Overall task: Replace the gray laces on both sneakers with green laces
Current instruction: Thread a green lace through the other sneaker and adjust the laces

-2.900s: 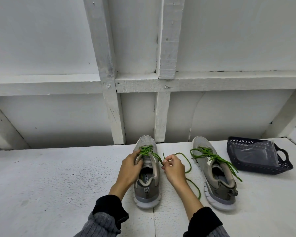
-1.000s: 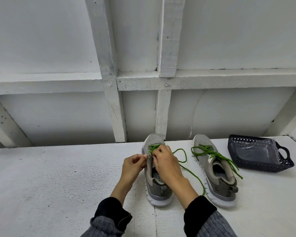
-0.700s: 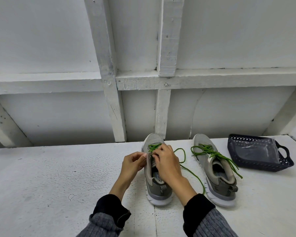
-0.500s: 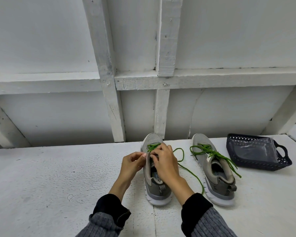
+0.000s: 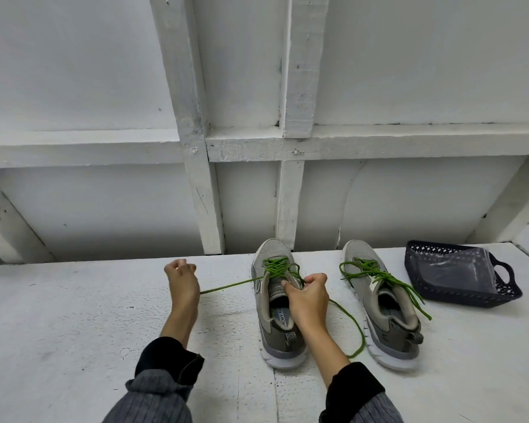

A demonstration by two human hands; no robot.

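Note:
Two grey sneakers stand side by side on the white surface, toes pointing away from me. The left sneaker (image 5: pixel 283 340) has a green lace (image 5: pixel 275 267) crossed through its eyelets. My left hand (image 5: pixel 180 279) holds one end of that lace out to the left, and the strand (image 5: pixel 229 285) runs taut to the shoe. My right hand (image 5: pixel 307 296) grips the shoe's upper by the top right eyelets. The other lace end (image 5: pixel 358 328) trails loose between the shoes. The right sneaker (image 5: pixel 388 337) carries its own green lace (image 5: pixel 376 273), untied.
A dark blue perforated basket (image 5: pixel 440 297) with a handle sits at the right, a clear plastic bag (image 5: pixel 458 270) inside it. The white painted surface (image 5: pixel 74 315) ends at a wall with white timber posts (image 5: pixel 208 209) close behind the shoes.
My left hand has moved from the shoe out to the left, drawing a lace end taut. My right hand slid down and now holds the shoe's upper.

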